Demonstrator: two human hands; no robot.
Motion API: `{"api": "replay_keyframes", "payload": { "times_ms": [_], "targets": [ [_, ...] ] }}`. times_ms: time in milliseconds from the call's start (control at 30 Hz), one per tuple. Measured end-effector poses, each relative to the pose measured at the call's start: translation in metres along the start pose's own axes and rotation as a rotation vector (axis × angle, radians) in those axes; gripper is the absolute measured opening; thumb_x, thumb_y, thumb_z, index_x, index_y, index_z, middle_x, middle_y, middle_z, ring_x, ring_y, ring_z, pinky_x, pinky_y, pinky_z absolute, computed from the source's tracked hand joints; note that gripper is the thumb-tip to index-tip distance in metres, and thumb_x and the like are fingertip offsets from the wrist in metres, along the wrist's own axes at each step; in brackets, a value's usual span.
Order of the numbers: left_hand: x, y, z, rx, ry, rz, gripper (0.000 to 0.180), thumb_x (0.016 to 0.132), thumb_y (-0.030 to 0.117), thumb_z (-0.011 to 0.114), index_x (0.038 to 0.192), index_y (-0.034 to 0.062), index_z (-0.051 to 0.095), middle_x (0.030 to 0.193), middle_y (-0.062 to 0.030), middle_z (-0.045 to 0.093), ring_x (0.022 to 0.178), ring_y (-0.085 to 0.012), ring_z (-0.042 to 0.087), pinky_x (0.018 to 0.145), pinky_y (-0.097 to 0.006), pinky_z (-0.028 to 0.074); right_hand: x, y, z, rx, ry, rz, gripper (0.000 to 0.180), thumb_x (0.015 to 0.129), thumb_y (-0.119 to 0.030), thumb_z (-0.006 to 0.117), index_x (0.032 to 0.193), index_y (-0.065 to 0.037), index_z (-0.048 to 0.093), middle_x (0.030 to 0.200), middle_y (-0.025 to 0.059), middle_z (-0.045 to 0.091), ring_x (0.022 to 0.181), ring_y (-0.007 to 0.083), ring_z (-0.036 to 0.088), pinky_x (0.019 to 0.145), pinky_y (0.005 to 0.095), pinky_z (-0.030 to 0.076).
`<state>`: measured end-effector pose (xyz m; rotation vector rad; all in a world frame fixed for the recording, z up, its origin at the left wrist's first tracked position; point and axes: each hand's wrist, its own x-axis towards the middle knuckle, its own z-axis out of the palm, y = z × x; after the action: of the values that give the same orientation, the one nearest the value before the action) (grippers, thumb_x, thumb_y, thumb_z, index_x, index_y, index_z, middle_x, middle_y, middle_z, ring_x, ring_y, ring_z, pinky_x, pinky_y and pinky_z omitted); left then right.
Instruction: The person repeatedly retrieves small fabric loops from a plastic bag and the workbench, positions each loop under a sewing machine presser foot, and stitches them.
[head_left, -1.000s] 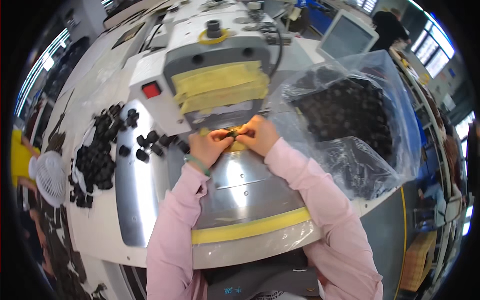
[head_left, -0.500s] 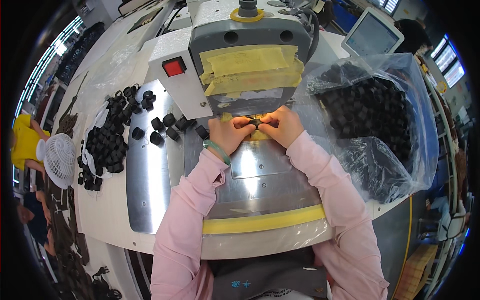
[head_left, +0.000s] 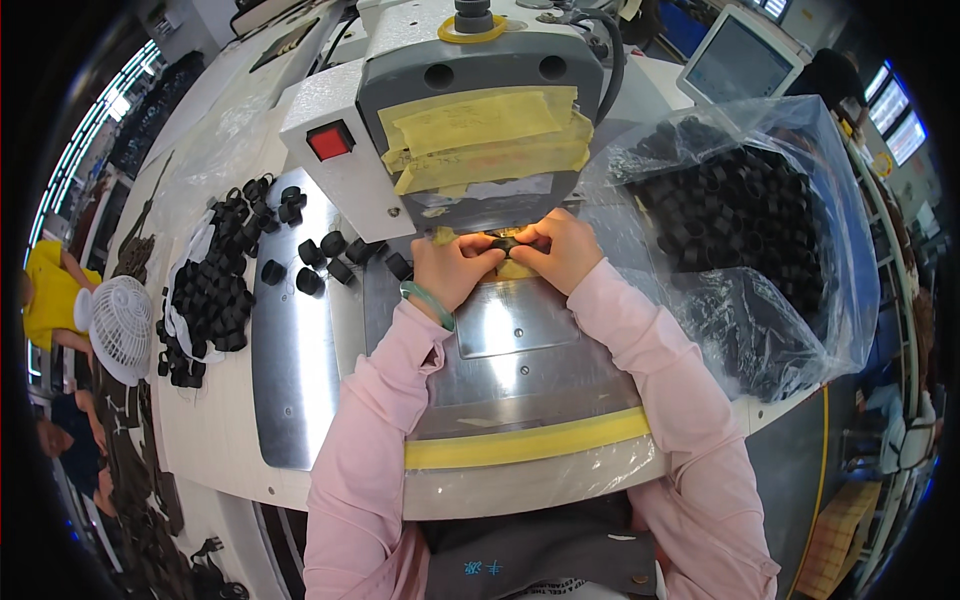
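Pinching that small black ring (head_left: 503, 243) between your left hand (head_left: 452, 270) and right hand (head_left: 562, 250), you're seating it under the machine head (head_left: 480, 130); next probably needs careful alignment.

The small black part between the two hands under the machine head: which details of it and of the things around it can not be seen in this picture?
- Small black part, head view: mostly covered by left hand and right hand; shape unclear.
- Tool under the grey machine head: hidden by its housing.
- Black rings in the clear plastic bag: blurred by glare and folds.
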<state>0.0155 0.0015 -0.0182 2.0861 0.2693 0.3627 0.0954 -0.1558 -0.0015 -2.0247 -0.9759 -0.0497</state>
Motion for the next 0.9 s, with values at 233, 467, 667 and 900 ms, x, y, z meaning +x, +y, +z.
{"api": "replay_keyframes", "payload": {
  "times_ms": [233,467,667,900],
  "targets": [
    [0.000,0.006,0.000,0.042,-0.012,-0.008,0.023,0.067,0.012,0.068,0.082,-0.0049,0.062,0.061,-0.0010,0.056,0.054,-0.0044,0.048,0.050,-0.018,0.040,0.000,0.004,0.001,0.016,-0.003,0.012,0.018,0.061,-0.013,0.070,0.070,-0.003,0.058,0.071,0.0075,0.052,0.065,0.0213,0.053,0.059,0.0305,0.044],
    [0.003,-0.007,0.004,-0.026,0.052,0.006,0.027,0.062,0.024,0.069,0.078,0.0016,0.066,0.061,-0.0081,0.062,0.053,-0.0142,0.059,0.057,-0.022,0.046,0.000,0.002,0.002,0.008,0.022,0.026,0.019,0.061,-0.013,0.070,0.072,-0.003,0.058,0.072,0.0073,0.053,0.065,0.0207,0.053,0.059,0.0297,0.045],
    [0.005,-0.013,0.002,-0.025,0.019,-0.016,0.029,0.063,0.026,0.069,0.078,0.0008,0.066,0.062,-0.0082,0.063,0.054,-0.0142,0.060,0.059,-0.021,0.046,-0.001,0.003,0.005,0.008,0.027,0.010,0.019,0.060,-0.014,0.071,0.071,-0.003,0.059,0.072,0.0072,0.053,0.065,0.0207,0.053,0.059,0.0300,0.045],
    [0.000,0.002,-0.001,-0.030,-0.028,-0.056,0.022,0.069,0.011,0.067,0.083,-0.0056,0.062,0.065,-0.0047,0.060,0.055,-0.0063,0.053,0.052,-0.019,0.043,-0.001,0.004,0.006,-0.024,0.034,0.025,0.020,0.059,-0.016,0.071,0.069,-0.004,0.059,0.072,0.0079,0.053,0.069,0.0229,0.053,0.061,0.0320,0.044]
  ]
}}
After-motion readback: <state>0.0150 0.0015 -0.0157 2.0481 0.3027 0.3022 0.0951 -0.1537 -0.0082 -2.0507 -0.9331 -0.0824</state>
